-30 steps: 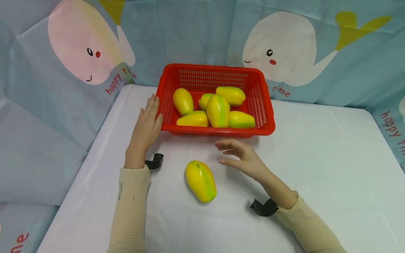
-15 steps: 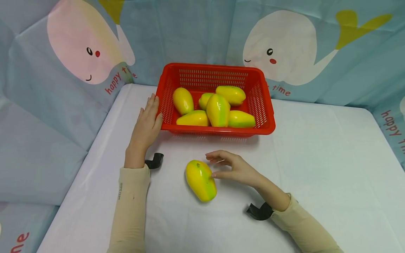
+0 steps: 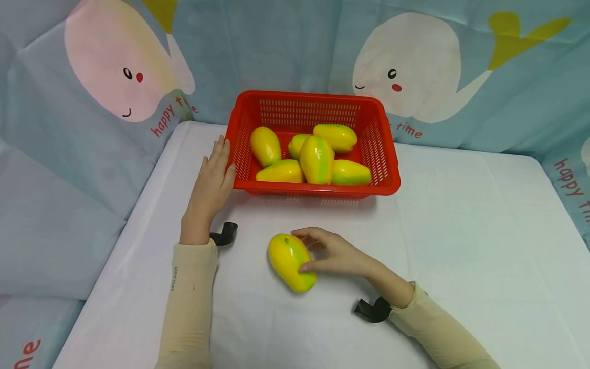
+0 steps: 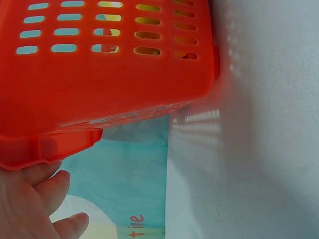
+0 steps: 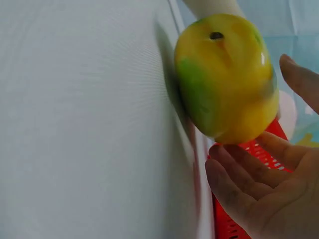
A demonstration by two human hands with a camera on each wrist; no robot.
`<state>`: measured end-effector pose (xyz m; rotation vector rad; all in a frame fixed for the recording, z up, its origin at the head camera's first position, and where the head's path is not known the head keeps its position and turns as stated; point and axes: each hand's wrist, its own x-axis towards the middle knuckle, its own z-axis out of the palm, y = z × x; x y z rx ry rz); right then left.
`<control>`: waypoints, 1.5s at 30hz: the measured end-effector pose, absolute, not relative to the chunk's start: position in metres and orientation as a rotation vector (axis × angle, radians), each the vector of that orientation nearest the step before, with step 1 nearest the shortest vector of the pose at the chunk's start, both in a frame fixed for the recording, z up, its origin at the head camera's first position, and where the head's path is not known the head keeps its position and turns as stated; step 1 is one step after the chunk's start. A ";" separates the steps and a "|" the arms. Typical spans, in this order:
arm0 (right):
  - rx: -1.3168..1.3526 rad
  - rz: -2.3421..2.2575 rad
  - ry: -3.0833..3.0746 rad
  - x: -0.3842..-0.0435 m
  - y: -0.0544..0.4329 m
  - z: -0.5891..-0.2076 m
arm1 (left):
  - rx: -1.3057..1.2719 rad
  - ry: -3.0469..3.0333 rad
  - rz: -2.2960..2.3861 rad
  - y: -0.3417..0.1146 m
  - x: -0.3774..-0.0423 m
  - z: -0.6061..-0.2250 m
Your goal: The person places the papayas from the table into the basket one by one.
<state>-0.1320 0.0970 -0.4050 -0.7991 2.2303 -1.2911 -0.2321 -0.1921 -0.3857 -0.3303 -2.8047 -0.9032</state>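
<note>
A glossy yellow-green fruit (image 3: 287, 261), papaya-like in shape, lies on the white tabletop in front of a red basket (image 3: 286, 187). Around its right side stands my right hand (image 3: 334, 253), thumb and fingers spread apart. In the right wrist view the fingertips reach the near end of the fruit (image 5: 224, 84), while the thumb (image 5: 298, 77) stays off its surface. My left hand (image 3: 209, 179) rests with fairly straight fingers along the basket's left side. From the left wrist, its fingers (image 4: 55, 191) show at the basket rim (image 4: 55, 149).
Several similar fruits (image 3: 318, 161) lie inside the basket. Behind the table hangs a light blue cloth (image 3: 286, 46) printed with whales. Black curved pieces (image 3: 224, 234) sit beside both wrists.
My right hand has moved left and toward me, from near the basket's front to the single fruit, with fingers and thumb now around its side. The left hand has stayed at the basket.
</note>
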 end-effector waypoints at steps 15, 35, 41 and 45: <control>-1.005 -1.131 2.201 -0.127 0.090 -0.413 | -0.325 -2.802 -0.931 -0.193 -0.230 -0.385; -0.903 -1.036 2.249 -0.125 0.089 -0.417 | -0.333 -2.793 -0.926 -0.193 -0.232 -0.387; -0.857 -1.120 2.211 -0.127 0.090 -0.417 | -0.342 -2.789 -0.926 -0.193 -0.233 -0.387; -0.846 -1.151 2.205 -0.128 0.091 -0.416 | -0.350 -2.783 -0.933 -0.192 -0.233 -0.388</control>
